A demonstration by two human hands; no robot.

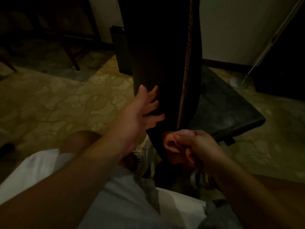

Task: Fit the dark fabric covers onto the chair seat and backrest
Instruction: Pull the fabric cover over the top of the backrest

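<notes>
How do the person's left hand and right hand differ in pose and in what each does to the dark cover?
The left hand lies open, fingers spread flat against the side of the dark cover; the right hand is curled, pinching the cover's bottom edge by the brown seam strip. The left hand sits higher, the right lower. Both touch the same cover.

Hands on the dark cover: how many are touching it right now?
2. The left hand presses spread fingers flat against the tall dark fabric cover; the right hand pinches its bottom edge beside the brown seam strip.
</notes>
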